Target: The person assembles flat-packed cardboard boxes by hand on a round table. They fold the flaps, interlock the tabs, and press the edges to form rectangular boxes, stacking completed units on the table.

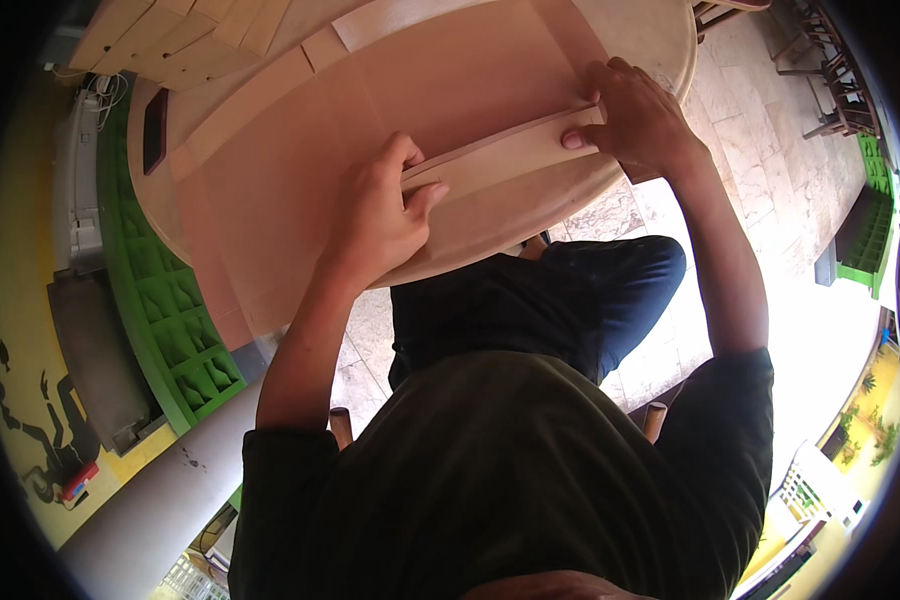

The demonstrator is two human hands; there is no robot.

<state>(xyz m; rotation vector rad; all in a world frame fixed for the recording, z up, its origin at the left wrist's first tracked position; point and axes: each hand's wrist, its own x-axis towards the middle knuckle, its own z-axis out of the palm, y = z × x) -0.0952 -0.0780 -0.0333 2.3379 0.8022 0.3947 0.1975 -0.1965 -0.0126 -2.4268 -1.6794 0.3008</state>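
A large brown cardboard sheet (280, 180) with creased flaps lies across the round wooden table in front of me. Its near flap (505, 155) is folded up along a crease. My left hand (375, 220) grips the left end of that flap, thumb on the near side and index finger curled over the edge. At the other end, my right hand (645, 120) holds the flap with its thumb pressed on the near face and its fingers over the far side. Parts of the right fingers' contact are hidden behind the hand.
Several folded cardboard pieces (175, 45) stand at the table's far left. A dark phone-like object (155, 132) lies near the left rim of the table (450, 250). Green latticed panels (160, 290) run along the left. Dark wooden chairs (838, 90) stand at the far right.
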